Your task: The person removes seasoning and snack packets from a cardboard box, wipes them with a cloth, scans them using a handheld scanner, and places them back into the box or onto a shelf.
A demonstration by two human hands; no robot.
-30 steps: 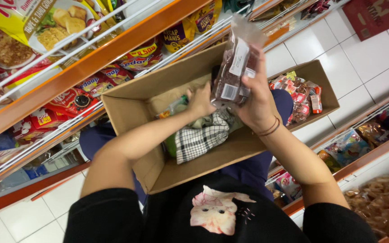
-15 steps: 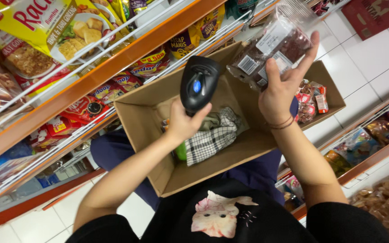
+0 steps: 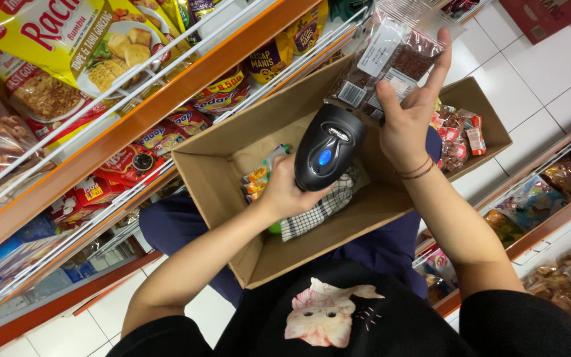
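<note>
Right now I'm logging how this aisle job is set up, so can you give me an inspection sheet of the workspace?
Surface: open brown cardboard box resting on the person's lap, white tiled floor below.
Job's things: black handheld barcode scanner; clear plastic bag of dark reddish-brown grains with white labels.
Clutter: checked black-and-white cloth, small colourful sachets and a green item inside the box.
Hands: left hand grips the scanner; right hand holds the bag up, fingers spread behind it.
Cables: nothing seen.
Surroundings: orange-edged wire shelves of snack packets on both sides.
</note>
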